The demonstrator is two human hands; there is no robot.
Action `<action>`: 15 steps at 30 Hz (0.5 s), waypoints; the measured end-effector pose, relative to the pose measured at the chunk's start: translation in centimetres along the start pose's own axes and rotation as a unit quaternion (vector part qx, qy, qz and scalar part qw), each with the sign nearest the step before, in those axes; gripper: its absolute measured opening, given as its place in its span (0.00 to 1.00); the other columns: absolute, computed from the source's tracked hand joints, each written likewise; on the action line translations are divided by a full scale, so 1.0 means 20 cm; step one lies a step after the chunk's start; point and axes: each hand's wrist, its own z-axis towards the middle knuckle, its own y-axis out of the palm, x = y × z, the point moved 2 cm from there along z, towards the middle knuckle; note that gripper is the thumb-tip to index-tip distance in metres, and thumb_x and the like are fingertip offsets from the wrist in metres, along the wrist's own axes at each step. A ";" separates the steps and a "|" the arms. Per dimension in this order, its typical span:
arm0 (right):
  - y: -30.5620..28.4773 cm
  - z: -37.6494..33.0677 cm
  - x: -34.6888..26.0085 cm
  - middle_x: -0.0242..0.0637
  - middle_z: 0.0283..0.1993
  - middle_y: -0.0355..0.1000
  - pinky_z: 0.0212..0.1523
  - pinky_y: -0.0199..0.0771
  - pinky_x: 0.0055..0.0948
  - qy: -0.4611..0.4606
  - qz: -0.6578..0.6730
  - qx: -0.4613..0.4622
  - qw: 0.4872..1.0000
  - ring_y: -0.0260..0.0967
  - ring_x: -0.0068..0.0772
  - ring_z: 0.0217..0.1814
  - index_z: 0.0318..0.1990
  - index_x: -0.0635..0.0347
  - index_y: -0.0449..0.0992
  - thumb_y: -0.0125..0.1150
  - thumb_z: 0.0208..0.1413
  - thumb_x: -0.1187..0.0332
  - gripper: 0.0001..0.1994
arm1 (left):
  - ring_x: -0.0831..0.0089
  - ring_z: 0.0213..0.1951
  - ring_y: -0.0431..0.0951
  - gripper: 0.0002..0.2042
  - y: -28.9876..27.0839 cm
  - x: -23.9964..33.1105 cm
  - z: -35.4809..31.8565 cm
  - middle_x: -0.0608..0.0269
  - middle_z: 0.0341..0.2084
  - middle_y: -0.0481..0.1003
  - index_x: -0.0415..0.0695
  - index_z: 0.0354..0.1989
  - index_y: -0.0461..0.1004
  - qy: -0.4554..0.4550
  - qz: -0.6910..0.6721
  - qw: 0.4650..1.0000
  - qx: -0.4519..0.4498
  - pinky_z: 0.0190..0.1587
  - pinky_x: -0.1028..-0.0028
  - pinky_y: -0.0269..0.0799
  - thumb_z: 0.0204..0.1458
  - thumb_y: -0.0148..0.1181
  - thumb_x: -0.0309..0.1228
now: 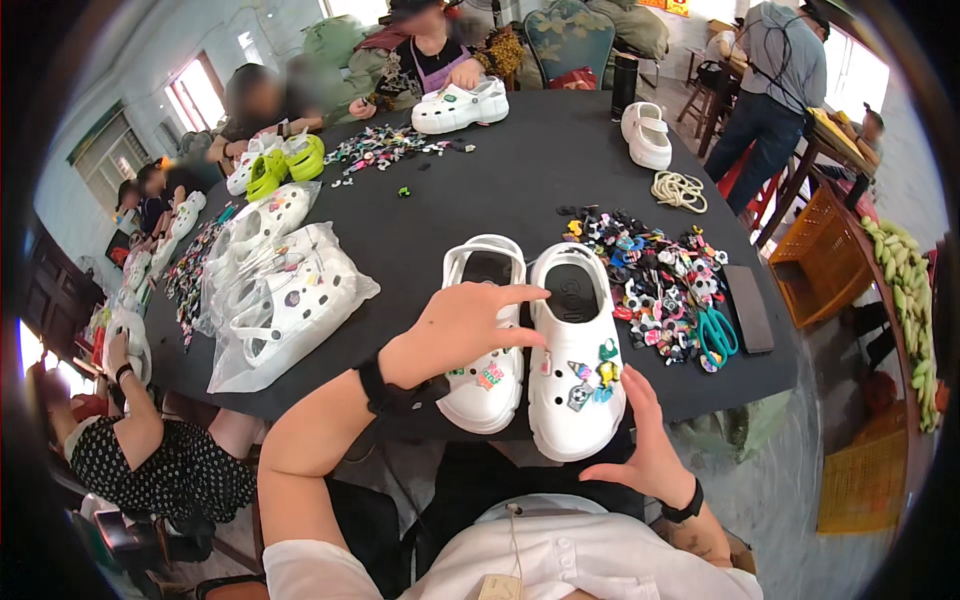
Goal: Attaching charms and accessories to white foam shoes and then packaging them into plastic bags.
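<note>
Two white clogs lie side by side at the near table edge, toes toward me. The right clog (575, 425) carries several colourful charms (590, 380) on its upper, a soccer-ball one among them. On the left clog (480, 405), charms are partly covered by my left hand (460, 330). That hand reaches across the left clog, thumb and index finger apart, their tips at the inner side of the right clog. My right hand (645, 445) is open beside the right clog's toe, fingers along its outer side and thumb spread below. Neither hand grips anything I can see.
Right of the clogs lie a heap of charms (660, 280), teal-handled scissors (717, 338), a dark flat box (748, 310) and coiled cord (679, 191). Bagged white clogs (290, 300) sit at left. Across the black table (420, 220), other people handle clogs near another charm pile (375, 147).
</note>
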 end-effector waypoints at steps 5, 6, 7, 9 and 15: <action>0.09 0.09 -0.01 0.62 0.74 0.37 0.70 0.50 0.49 0.000 0.004 0.027 1.000 0.41 0.62 0.75 0.71 0.60 0.47 0.84 0.28 0.52 0.63 | 0.79 0.18 0.70 0.17 -0.03 0.01 -0.09 0.67 0.16 0.70 0.56 0.53 0.77 -0.082 -0.077 0.993 -0.020 0.26 0.75 0.67 0.53 0.61 0.34; 0.08 0.12 0.00 0.63 0.74 0.36 0.70 0.50 0.50 -0.020 0.041 0.037 0.998 0.39 0.63 0.76 0.72 0.60 0.47 0.84 0.27 0.53 0.63 | 0.79 0.18 0.70 0.17 -0.03 0.02 -0.10 0.67 0.16 0.70 0.56 0.53 0.77 -0.079 -0.077 0.994 -0.023 0.26 0.75 0.67 0.53 0.61 0.34; 0.06 0.13 0.00 0.62 0.74 0.35 0.70 0.51 0.49 -0.024 0.044 0.027 0.998 0.35 0.61 0.78 0.71 0.59 0.48 0.84 0.28 0.56 0.61 | 0.79 0.19 0.70 0.17 -0.03 0.02 -0.11 0.66 0.17 0.72 0.55 0.53 0.77 -0.088 -0.090 0.992 0.014 0.26 0.76 0.67 0.53 0.62 0.34; 0.02 0.17 0.03 0.61 0.75 0.34 0.70 0.50 0.49 -0.029 0.056 0.015 0.998 0.35 0.60 0.78 0.72 0.58 0.49 0.84 0.28 0.57 0.61 | 0.79 0.21 0.72 0.17 -0.03 0.02 -0.12 0.63 0.19 0.75 0.51 0.51 0.77 -0.141 -0.128 0.981 0.042 0.28 0.77 0.68 0.51 0.65 0.33; -0.04 0.20 0.08 0.58 0.77 0.30 0.72 0.45 0.45 -0.037 0.128 -0.035 0.991 0.31 0.55 0.79 0.73 0.54 0.49 0.82 0.34 0.60 0.57 | 0.77 0.25 0.75 0.20 0.05 0.05 -0.11 0.60 0.23 0.77 0.47 0.52 0.75 -0.118 -0.121 0.986 -0.013 0.33 0.76 0.70 0.50 0.66 0.34</action>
